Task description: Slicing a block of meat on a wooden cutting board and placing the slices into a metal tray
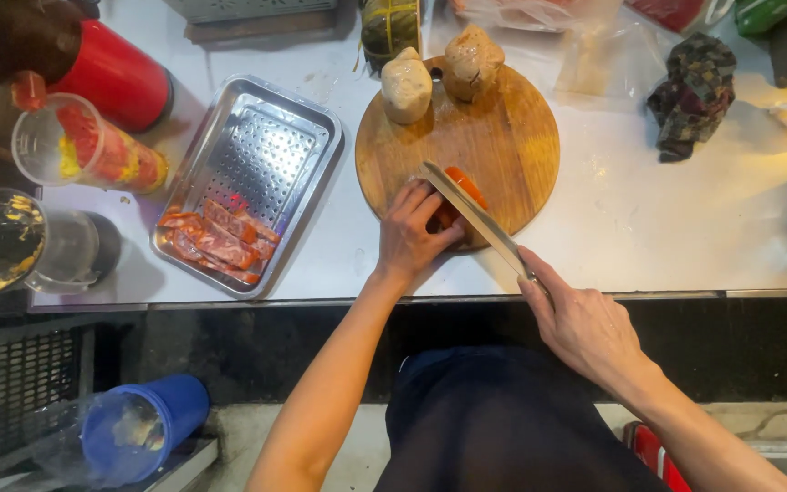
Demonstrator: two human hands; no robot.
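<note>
sausage (463, 188): orange, on the round board (512, 137), at 1 o'clock of the left hand (409, 232)
left hand: fingers curled, pressing the sausage
right hand (580, 323): closed around knife (475, 217), blade on sausage

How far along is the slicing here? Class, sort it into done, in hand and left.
Done: red slices lie in the metal tray. In hand: the left hand steadies an orange-red piece on the round board while the right hand holds the knife on it. Left: two pale lumps sit uncut.

- round brown wooden cutting board (503, 137): matt, visible grain
- long steel knife blade (475, 217): smooth, shiny
- perforated rectangular metal tray (307, 114): glossy, dimpled
- orange-red sausage (466, 185): slick, glossy
- white metal tabletop (667, 228): smooth, reflective
</note>
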